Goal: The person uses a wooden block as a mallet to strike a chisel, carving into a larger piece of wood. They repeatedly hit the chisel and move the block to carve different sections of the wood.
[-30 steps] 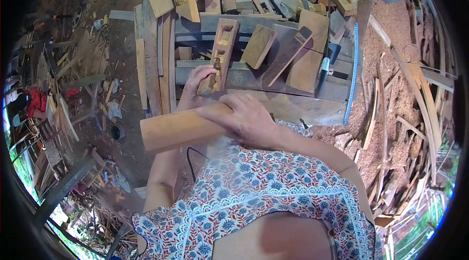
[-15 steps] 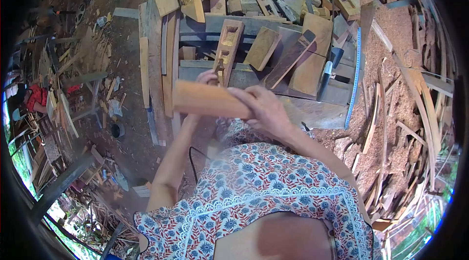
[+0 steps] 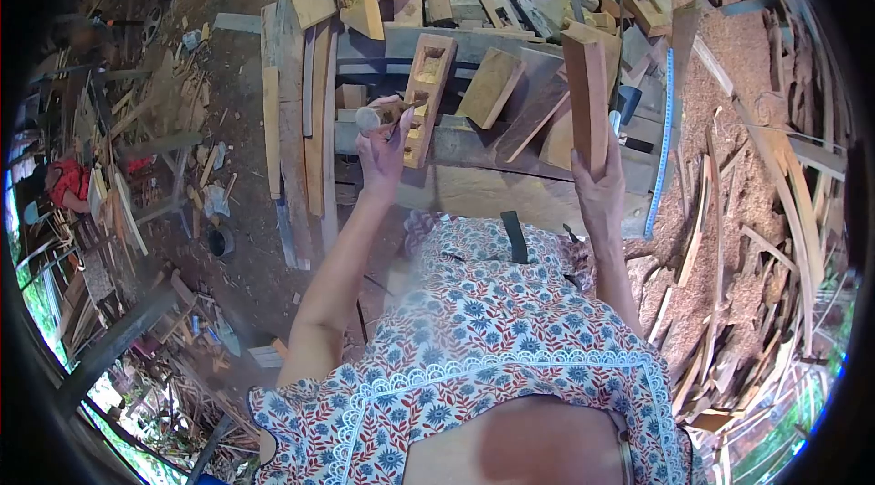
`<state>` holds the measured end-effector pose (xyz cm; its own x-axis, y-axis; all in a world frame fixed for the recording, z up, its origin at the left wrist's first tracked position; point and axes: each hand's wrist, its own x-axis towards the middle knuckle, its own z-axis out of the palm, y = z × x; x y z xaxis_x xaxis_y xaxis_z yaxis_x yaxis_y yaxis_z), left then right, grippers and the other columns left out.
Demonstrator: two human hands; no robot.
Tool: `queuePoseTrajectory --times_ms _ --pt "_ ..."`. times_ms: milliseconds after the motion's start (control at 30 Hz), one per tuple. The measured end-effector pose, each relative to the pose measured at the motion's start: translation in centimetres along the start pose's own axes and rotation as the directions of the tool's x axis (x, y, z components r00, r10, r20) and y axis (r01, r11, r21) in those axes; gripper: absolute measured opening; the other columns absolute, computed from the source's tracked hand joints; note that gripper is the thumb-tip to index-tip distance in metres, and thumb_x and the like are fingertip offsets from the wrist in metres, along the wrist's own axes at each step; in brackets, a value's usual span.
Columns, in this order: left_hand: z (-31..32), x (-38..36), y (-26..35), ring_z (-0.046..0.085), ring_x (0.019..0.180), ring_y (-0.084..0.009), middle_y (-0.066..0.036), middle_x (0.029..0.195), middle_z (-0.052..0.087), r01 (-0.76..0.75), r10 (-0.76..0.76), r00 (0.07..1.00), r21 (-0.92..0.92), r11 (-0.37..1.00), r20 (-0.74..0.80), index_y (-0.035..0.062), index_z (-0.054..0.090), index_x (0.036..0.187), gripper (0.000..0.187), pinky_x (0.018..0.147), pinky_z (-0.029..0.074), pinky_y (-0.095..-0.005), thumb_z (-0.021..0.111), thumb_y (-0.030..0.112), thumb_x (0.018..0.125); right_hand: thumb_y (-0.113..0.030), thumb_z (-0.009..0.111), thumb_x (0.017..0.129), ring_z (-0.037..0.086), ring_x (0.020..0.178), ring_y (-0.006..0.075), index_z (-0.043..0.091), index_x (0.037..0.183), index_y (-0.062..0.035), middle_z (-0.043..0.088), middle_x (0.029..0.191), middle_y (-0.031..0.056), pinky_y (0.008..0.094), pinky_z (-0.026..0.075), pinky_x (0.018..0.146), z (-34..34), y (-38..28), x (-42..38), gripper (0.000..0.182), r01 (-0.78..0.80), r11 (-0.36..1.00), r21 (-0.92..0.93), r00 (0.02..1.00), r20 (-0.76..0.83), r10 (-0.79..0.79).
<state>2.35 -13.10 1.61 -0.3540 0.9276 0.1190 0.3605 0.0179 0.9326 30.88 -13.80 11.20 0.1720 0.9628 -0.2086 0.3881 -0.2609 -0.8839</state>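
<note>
My left hand (image 3: 383,152) is closed around a chisel (image 3: 369,118), its pale round handle end facing me and its narrow end pointing right. The chisel's far end is beside a mortised wooden piece (image 3: 429,66), a light bar with several rectangular cuts lying on the bench. Gripped at its lower end, a thick wooden block (image 3: 584,93) rises from my right hand (image 3: 602,198). The block is roughly upright, over the right part of the bench, and hides part of a wide board behind it.
On the workbench (image 3: 492,189) lie a tan wooden block (image 3: 490,88), a handsaw (image 3: 538,116) and several offcuts toward the back. A blue-edged strip (image 3: 661,157) runs along the right side. Sawdust (image 3: 711,84) and scrap wood cover the ground at right.
The wooden block has swung from across my front, where it partly covered my left hand, to the right and upright. My left hand and the chisel now show clearly.
</note>
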Motion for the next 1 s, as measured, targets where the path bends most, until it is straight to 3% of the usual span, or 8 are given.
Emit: queuePoseTrajectory --times_ms 367,533,600,633,733,867,900,1000 --pt "0.9 1.0 0.8 0.062 0.081 -0.0128 -0.009 0.089 0.066 0.009 -0.026 0.996 0.186 0.983 0.089 -0.0029 0.058 0.108 0.029 0.074 0.049 -0.0266 0.069 0.013 0.087 -0.004 0.067 0.081 0.059 0.109 0.0229 0.041 0.140 -0.0107 0.057 0.124 0.0150 0.0327 0.048 0.092 0.7 -0.1 -0.5 0.065 -0.001 0.998 -0.063 0.992 0.126 0.009" --pt "3.3 1.1 0.4 0.062 0.085 -0.0169 -0.010 0.092 0.062 -0.092 0.087 0.995 0.106 0.990 0.049 -0.0003 0.056 0.105 0.030 0.074 0.049 -0.0311 0.072 0.013 0.083 0.001 0.064 0.079 0.055 0.110 0.0273 0.032 0.145 -0.0130 0.051 0.127 0.0184 0.0348 0.047 0.091 0.9 -4.0 0.4 0.075 0.232 0.971 -0.054 0.959 0.182 -0.219" --pt "4.0 1.2 2.5 0.059 0.084 -0.0238 -0.011 0.092 0.056 -0.194 0.179 0.981 0.317 0.928 0.077 0.0026 0.054 0.105 0.032 0.075 0.049 -0.0348 0.072 0.010 0.081 0.002 0.063 0.078 0.055 0.111 0.0281 0.030 0.145 -0.0119 0.051 0.126 0.0188 0.0359 0.046 0.092 1.1 -6.6 0.4 0.076 0.281 0.958 -0.046 0.947 0.176 -0.270" --pt "4.3 1.0 2.8 0.056 0.082 -0.0309 -0.013 0.090 0.052 -0.134 0.117 0.990 0.261 0.956 0.080 0.0040 0.053 0.107 0.035 0.073 0.049 -0.0373 0.073 0.007 0.078 0.003 0.063 0.078 0.054 0.111 0.0288 0.028 0.146 -0.0108 0.050 0.125 0.0191 0.0371 0.045 0.093 1.2 -7.3 0.3 0.078 0.316 0.948 -0.036 0.940 0.146 -0.308" --pt "4.9 1.1 2.1 0.056 0.080 -0.0313 -0.013 0.095 0.052 -0.163 0.144 0.986 0.275 0.948 0.087 0.0049 0.053 0.107 0.038 0.071 0.049 -0.0373 0.073 0.004 0.075 0.003 0.063 0.078 0.053 0.111 0.0299 0.027 0.145 -0.0089 0.049 0.125 0.0195 0.0374 0.044 0.094 2.6 -5.7 0.6 0.078 0.518 0.843 -0.148 0.855 0.130 -0.502" --pt "6.0 0.4 1.5 0.061 0.081 -0.0272 -0.011 0.102 0.051 -0.102 0.089 0.994 0.244 0.964 0.067 0.0109 0.053 0.111 0.044 0.071 0.053 -0.0372 0.073 0.000 0.073 0.002 0.065 0.072 0.052 0.117 0.0306 0.032 0.142 -0.0025 0.048 0.130 0.0186 0.0380 0.042 0.098 4.3 -4.3 1.5 0.077 0.385 0.835 -0.393 0.867 0.464 -0.181" --pt "6.3 0.2 1.7 0.059 0.084 -0.0317 -0.014 0.102 0.050 0.034 -0.054 0.991 0.159 0.987 0.123 0.0101 0.053 0.112 0.044 0.071 0.050 -0.0390 0.072 0.001 0.073 0.002 0.065 0.072 0.052 0.117 0.0306 0.032 0.142 -0.0025 0.048 0.130 0.0186 0.0380 0.042 0.098 4.3 -4.0 1.8 0.077 0.411 0.824 -0.390 0.849 0.493 -0.191" --pt "7.6 0.2 1.0 0.059 0.085 -0.0333 -0.014 0.101 0.049 -0.083 0.064 0.995 0.265 0.961 0.079 0.0102 0.052 0.110 0.043 0.072 0.050 -0.0403 0.073 0.005 0.072 0.001 0.061 0.072 0.048 0.122 0.0318 0.029 0.143 -0.0025 0.044 0.136 0.0218 0.0376 0.037 0.103 3.9 -3.5 1.5 0.078 0.281 0.949 -0.144 0.954 0.150 -0.260"
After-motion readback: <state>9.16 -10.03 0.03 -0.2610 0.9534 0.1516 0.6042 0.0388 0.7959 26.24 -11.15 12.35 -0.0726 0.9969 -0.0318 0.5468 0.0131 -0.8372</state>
